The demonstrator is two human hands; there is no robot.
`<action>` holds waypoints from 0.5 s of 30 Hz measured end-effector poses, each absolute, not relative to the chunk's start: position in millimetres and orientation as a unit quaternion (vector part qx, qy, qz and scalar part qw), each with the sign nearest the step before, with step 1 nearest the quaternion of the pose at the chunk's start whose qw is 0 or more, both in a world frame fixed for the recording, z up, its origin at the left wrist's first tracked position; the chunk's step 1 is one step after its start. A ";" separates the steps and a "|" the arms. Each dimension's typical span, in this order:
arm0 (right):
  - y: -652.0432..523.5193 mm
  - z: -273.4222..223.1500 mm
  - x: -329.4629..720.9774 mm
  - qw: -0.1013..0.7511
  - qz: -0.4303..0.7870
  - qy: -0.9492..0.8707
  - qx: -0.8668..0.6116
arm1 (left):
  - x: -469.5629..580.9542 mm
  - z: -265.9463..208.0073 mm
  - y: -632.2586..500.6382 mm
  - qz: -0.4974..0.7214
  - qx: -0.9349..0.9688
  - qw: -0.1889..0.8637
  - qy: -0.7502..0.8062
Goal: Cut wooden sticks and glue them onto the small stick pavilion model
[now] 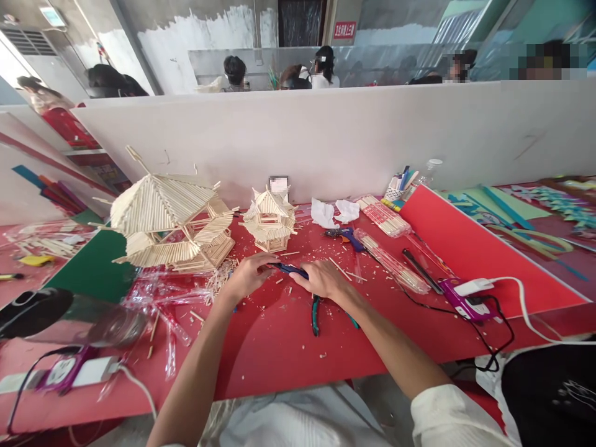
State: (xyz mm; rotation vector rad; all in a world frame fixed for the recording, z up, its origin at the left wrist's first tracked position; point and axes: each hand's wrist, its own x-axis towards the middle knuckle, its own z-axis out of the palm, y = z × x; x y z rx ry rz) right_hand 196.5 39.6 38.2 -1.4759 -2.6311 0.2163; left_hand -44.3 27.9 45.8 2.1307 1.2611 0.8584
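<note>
A slim dark blue tool (292, 269) is gripped in my right hand (325, 278), pointing left; its exact kind does not show. Curled fingers of my left hand (251, 274) meet at its left end, and whatever they pinch is too small to make out. Beneath my right hand and forearm lie teal-handled pliers (316, 316), their jaws hidden. Just beyond my hands stands a small pavilion model (270, 220) made of thin wooden sticks. A larger stick pavilion (162, 217) with a sloped roof is at the left.
A blue glue gun (347, 237), bagged wooden sticks (393, 261) and a purple power socket (465, 300) lie at right. Crumpled tissues (323, 213) sit behind. On the left are plastic wrappers (172, 292) and a clear bottle (102, 320). Stick scraps litter the red table (274, 360). A white partition (302, 136) borders the back.
</note>
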 end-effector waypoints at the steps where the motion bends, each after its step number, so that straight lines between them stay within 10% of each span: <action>1: 39.8 37.9 196.3 0.056 0.071 -0.868 -0.488 | -44.0 46.1 27.9 0.318 0.787 0.255 0.463; 15: 42.3 35.1 195.7 0.058 0.074 -0.870 -0.484 | -48.9 41.3 31.4 0.319 0.785 0.281 0.452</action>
